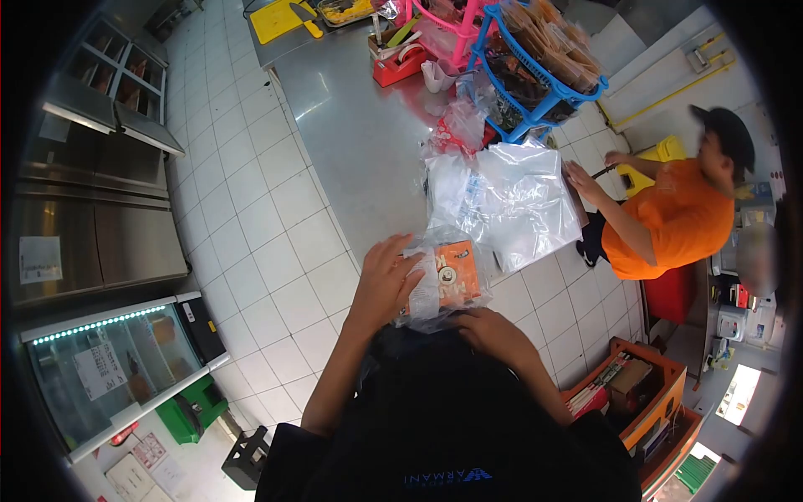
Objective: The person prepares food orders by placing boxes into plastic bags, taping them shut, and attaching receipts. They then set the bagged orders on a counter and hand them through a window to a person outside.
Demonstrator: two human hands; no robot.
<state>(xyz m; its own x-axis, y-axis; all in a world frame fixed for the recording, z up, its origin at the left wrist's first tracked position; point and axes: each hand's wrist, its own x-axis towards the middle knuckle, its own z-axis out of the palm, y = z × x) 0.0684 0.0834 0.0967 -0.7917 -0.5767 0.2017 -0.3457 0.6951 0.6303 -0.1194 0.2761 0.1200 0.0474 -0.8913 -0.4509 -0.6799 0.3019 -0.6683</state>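
Observation:
An orange box (457, 272) with white lettering sits inside a clear plastic bag (429, 311) at the near end of the metal table. My left hand (387, 278) lies over the bag's left side, its fingers spread and touching the plastic. At the bag's near right edge is my right hand (488, 331), fingers bent against the plastic; whatever they grip is too small to make out. Just beyond the box, a stack of clear plastic bags (535, 205) covers the table's right side.
The metal table (351, 125) stretches forward. Beyond the bags stand a blue basket rack (535, 105), a red tape dispenser (397, 67) and a yellow cutting board (276, 21) with a knife. A person in orange (677, 213) stands at the right. An orange crate (661, 418) is lower right.

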